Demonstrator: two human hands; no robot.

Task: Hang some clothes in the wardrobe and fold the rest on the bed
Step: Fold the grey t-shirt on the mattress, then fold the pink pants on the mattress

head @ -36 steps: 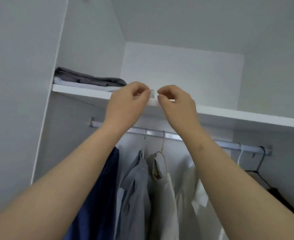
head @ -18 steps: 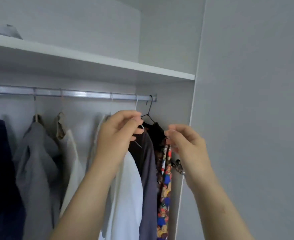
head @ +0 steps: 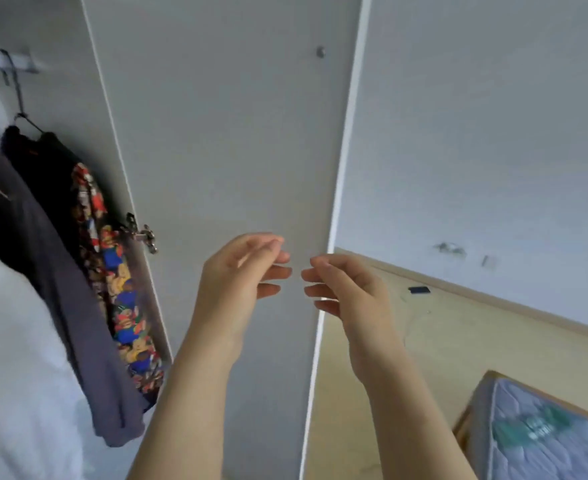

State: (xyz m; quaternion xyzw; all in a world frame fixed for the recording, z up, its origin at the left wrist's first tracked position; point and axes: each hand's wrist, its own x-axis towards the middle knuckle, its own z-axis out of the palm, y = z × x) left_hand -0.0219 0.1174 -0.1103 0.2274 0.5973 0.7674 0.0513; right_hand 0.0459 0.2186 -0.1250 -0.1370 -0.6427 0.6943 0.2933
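Note:
My left hand (head: 240, 282) and my right hand (head: 348, 289) hover side by side in front of the open wardrobe door (head: 230, 133), fingers loosely curled and empty, fingertips almost meeting. At the far left, clothes hang from the rail (head: 1, 62): a white garment (head: 11, 341), a dark grey shirt (head: 77, 306), a black garment (head: 43, 168) on a black hanger (head: 18, 98), and a colourful patterned piece (head: 122, 289). The bed's mattress (head: 545, 434) shows at the bottom right.
The door's white edge (head: 337, 202) runs top to bottom through the middle. A hinge (head: 143, 233) sits on the door's inner side. Behind stands a grey wall (head: 493, 133) and a wooden headboard panel (head: 458, 341) with a small dark object (head: 419, 289) on its ledge.
My view swung right, from the shelf and rail to the door and bed corner. Both hands came away from the hanging clothes and now hold nothing in front of the door.

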